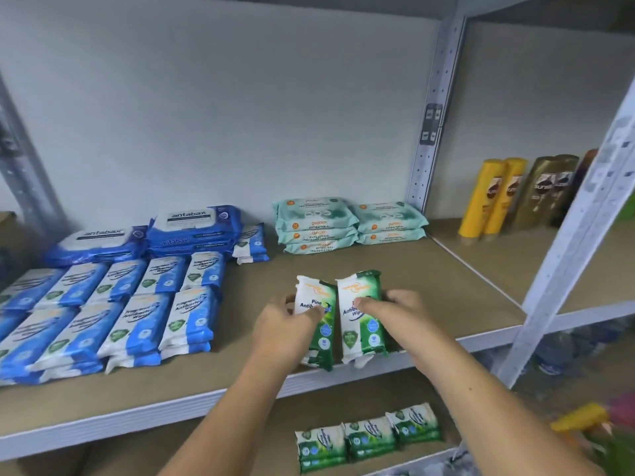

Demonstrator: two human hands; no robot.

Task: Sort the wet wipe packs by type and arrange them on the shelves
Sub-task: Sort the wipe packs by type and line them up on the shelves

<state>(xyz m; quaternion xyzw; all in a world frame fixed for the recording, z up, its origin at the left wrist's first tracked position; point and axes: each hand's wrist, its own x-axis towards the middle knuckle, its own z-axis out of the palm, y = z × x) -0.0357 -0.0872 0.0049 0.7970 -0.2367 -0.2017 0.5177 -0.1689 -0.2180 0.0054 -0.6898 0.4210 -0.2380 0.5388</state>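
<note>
Two green-and-white pine antibacterial wipe packs lie side by side near the front of the brown shelf board [395, 266]. My left hand [287, 319] grips the left pack [318, 333], thumb across its face. My right hand [395, 309] grips the right pack [360, 324] the same way. Blue-and-white wipe packs [130, 304] fill the left of the shelf in stacked rows. Behind them sit large blue Antabax packs [192, 228]. Mint-green wipe packs [347, 223] stand in two stacks at the back.
Three more green wipe packs [367, 438] lie on the lower shelf. Yellow and gold bottles [515, 197] stand in the neighbouring bay to the right, beyond the grey metal upright [427, 132]. Another grey post [567, 262] rises at the front right.
</note>
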